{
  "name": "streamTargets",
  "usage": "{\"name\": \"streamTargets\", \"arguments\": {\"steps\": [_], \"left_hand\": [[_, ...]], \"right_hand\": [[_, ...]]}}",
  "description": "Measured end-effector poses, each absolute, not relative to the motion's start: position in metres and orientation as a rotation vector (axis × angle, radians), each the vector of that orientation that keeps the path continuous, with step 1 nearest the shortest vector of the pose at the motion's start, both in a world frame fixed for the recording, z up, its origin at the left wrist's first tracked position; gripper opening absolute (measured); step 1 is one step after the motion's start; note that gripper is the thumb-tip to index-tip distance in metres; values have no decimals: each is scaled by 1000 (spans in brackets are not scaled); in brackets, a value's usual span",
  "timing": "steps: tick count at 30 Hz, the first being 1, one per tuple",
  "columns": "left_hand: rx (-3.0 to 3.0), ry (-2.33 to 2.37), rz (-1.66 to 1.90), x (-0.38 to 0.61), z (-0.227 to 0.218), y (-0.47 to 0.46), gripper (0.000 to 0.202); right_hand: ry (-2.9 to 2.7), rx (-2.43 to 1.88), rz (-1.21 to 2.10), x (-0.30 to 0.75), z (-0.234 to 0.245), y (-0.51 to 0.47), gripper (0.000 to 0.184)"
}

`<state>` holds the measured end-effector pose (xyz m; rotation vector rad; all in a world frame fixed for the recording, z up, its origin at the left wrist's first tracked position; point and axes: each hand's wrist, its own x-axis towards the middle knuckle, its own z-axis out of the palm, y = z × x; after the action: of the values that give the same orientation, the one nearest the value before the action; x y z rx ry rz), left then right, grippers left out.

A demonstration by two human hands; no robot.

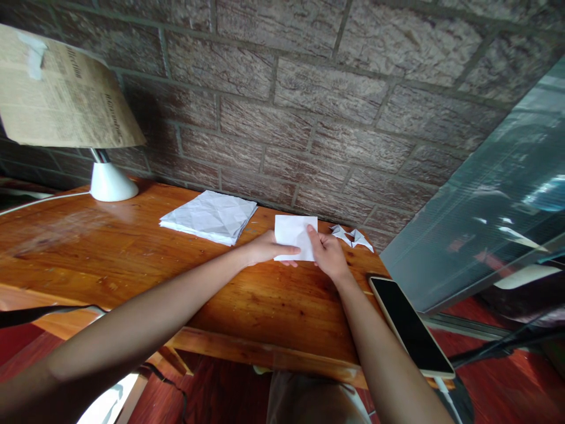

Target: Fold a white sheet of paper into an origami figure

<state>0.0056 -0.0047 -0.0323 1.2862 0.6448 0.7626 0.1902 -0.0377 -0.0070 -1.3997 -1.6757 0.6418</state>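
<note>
A small white square of folded paper (291,234) is held up above the wooden table, between both hands. My left hand (265,248) grips its lower left side, thumb across the front and fingers behind. At the right edge, my right hand (327,250) pinches the same paper with its thumb on the front face. Left of the hands lies a stack of creased white paper sheets (209,215). Just beyond my right hand are two small folded paper figures (351,235), close together near the wall.
A lamp with a newspaper-covered shade (66,94) stands at the left on the table (106,247). A phone (410,324) with a white cable lies along the right edge. The brick wall (265,118) rises behind, and a glass panel (481,176) stands at the right.
</note>
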Motion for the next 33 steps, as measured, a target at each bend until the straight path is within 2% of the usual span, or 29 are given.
{"name": "streamTargets", "arguments": {"steps": [3, 8, 13, 16, 22, 28, 33], "left_hand": [[1281, 687, 829, 8, -30, -5, 57], [1187, 744, 836, 10, -26, -1, 65], [1131, 809, 1038, 4, -28, 8, 50], [1118, 797, 1133, 0, -30, 12, 49], [1079, 811, 1192, 0, -31, 16, 53], [1088, 823, 1229, -1, -29, 16, 59], [1109, 817, 1152, 1, -28, 15, 53]], "right_hand": [[-1667, -1420, 630, 189, -6, -38, 69], [-1677, -1446, 582, 187, -4, -39, 69], [-1711, -1483, 552, 190, -6, -39, 69], [-1754, -1488, 600, 191, -9, -38, 70], [-1666, -1395, 659, 193, -13, -33, 66], [-1585, -1315, 870, 193, -12, -32, 60], [-1543, -1364, 776, 195, -10, -31, 63]]}}
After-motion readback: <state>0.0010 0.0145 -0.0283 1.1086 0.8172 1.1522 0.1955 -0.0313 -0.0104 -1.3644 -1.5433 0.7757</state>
